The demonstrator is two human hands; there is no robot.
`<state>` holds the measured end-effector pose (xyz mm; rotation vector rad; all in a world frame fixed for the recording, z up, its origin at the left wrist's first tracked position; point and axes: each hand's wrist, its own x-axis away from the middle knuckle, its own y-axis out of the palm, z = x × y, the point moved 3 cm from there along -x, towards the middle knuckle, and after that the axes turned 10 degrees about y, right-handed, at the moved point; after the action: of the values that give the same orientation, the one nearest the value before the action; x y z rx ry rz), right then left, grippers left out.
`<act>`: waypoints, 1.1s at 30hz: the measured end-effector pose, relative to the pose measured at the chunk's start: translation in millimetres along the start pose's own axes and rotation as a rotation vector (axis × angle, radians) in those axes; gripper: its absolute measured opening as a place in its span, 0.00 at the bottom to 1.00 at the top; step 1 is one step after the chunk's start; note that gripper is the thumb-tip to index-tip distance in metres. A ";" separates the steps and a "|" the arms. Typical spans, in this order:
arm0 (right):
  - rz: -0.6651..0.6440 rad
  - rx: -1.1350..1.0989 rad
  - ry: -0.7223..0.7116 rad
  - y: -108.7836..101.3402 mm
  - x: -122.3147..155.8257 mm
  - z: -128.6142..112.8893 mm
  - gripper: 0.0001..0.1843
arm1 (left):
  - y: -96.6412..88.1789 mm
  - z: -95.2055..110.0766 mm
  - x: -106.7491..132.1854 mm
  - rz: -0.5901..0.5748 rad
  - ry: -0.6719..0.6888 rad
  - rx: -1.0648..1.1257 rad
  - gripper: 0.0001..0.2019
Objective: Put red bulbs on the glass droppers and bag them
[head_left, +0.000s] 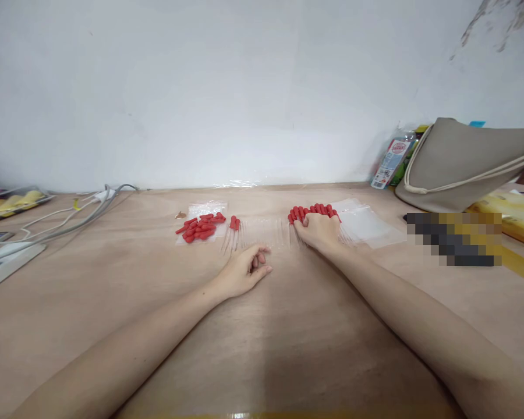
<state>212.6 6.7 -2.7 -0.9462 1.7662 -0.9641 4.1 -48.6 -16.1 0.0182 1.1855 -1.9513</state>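
My left hand [245,272] hovers over or rests on the table, thumb and curled fingers apart, with nothing in it. Just beyond it, thin clear glass tubes [262,231] lie side by side, and two droppers with red rubber bulbs [234,223] are at their left end. My right hand [321,230] is closed at a row of red-bulbed droppers [317,208], its fingertips around a bulb and partly hidden. Loose red rubber bulbs [199,228] lie heaped on a clear plastic bag [207,207] at the left.
More clear zip bags [373,225] lie right of the droppers. Farther right are a grey-beige bag [467,163], a bottle [392,160] and a blurred dark object [452,238]. Cables [82,212] and a white power strip [13,265] occupy the left side. A wall [244,93] closes the table's back.
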 end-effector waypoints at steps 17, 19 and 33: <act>-0.162 0.133 -0.121 -2.6 23.9 -26.6 0.20 | -21.1 -1.2 2.0 0.380 -0.001 -0.305 0.10; -0.167 0.152 -0.138 -3.1 25.4 -27.6 0.20 | -40.9 -12.7 1.5 0.507 -0.095 -0.466 0.09; -0.169 0.191 -0.155 -2.7 32.7 -24.9 0.15 | -94.4 -105.6 16.7 0.322 -0.620 -0.541 0.22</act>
<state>179.7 -18.1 -3.6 -1.0297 1.4551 -1.1135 -108.8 38.6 -12.7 -0.5967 1.1500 -1.1770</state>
